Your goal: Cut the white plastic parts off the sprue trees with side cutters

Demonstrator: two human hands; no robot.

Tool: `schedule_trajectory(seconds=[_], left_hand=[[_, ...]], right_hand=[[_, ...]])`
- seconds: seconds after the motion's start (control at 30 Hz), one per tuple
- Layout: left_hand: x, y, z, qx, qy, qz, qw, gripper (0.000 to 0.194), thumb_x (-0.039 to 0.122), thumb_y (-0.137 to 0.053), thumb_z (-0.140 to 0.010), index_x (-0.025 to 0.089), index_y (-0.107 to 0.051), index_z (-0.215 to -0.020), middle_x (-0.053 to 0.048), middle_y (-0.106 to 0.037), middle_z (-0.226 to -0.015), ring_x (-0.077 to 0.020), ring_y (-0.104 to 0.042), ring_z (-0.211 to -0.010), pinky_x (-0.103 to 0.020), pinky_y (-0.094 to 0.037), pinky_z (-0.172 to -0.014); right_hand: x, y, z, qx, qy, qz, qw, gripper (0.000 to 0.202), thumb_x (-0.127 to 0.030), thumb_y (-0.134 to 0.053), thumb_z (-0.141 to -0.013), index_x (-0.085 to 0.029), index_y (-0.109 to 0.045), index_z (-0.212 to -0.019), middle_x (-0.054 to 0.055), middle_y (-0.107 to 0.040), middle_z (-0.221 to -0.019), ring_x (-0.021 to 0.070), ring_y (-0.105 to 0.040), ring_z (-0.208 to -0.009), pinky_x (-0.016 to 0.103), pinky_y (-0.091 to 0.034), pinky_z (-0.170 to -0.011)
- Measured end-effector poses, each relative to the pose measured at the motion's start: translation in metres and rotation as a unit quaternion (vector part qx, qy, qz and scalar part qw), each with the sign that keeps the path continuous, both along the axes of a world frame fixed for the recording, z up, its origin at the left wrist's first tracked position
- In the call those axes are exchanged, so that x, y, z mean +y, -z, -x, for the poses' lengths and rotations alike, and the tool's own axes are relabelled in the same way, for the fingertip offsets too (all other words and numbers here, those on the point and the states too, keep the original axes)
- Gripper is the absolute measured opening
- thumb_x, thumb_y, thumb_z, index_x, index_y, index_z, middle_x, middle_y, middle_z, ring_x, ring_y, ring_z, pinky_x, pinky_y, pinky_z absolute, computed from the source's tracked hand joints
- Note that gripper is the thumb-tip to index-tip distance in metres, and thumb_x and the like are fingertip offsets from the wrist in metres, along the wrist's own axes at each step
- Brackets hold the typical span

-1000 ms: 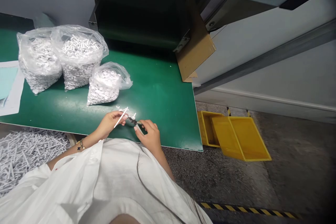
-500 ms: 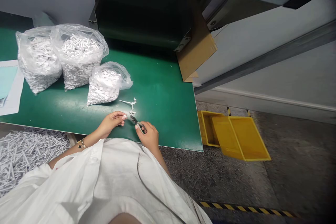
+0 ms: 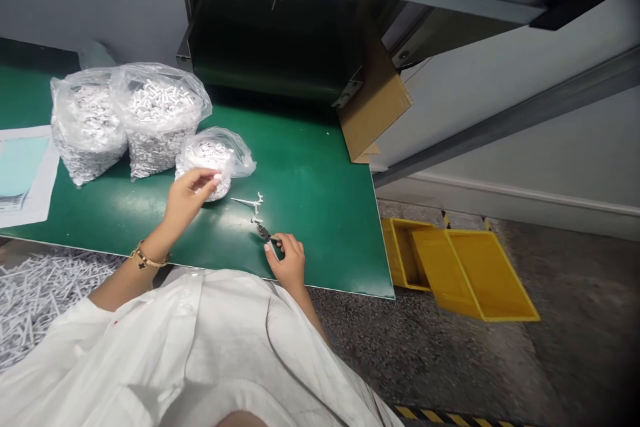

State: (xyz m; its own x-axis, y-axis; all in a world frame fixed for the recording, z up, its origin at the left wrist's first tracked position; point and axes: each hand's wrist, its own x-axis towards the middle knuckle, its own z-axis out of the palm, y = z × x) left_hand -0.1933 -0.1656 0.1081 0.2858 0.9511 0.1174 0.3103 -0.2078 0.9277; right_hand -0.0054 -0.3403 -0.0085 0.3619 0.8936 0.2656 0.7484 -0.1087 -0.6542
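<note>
My left hand (image 3: 189,197) is closed in a pinch on a small white plastic piece (image 3: 217,177), in front of the smallest clear bag (image 3: 242,159) of white parts. A pair of pliers (image 3: 264,232) with dark jaws is held in my right hand (image 3: 290,260) near the table's front edge. Whether the jaws are apart or closed is too small to tell. Just beyond the jaw tips lies a thin, branched white plastic sprue (image 3: 257,203) on the green table (image 3: 320,213).
Two larger bags of white parts, a left one (image 3: 90,140) and a right one (image 3: 160,127), stand behind. Papers (image 3: 30,173) lie at far left, with a heap of white sprues (image 3: 40,300) below. Cardboard (image 3: 375,113) and yellow bins (image 3: 475,273) are at right.
My left hand has moved forward and left, from beside the pliers to the smallest bag, carrying the small white piece. My right hand stays near the sprue with the pliers.
</note>
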Motion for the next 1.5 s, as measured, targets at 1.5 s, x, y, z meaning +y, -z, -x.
schedule_trajectory(seconds=[1.5], left_hand=[[0.014,0.089,-0.044,0.279,0.447,-0.530,0.665,0.025,0.011,-0.042,-0.092,0.015,-0.058,-0.111,-0.010,-0.063,-0.095,-0.0173,-0.057,-0.086,-0.029,-0.044,-0.076]], right_hand=[[0.002,-0.002,-0.005,0.087,0.064,-0.077,0.991,0.020,-0.036,-0.052,-0.083,-0.019,-0.057,-0.093,0.001,-0.055,-0.079,0.0135,-0.049,-0.067,0.029,-0.041,-0.071]])
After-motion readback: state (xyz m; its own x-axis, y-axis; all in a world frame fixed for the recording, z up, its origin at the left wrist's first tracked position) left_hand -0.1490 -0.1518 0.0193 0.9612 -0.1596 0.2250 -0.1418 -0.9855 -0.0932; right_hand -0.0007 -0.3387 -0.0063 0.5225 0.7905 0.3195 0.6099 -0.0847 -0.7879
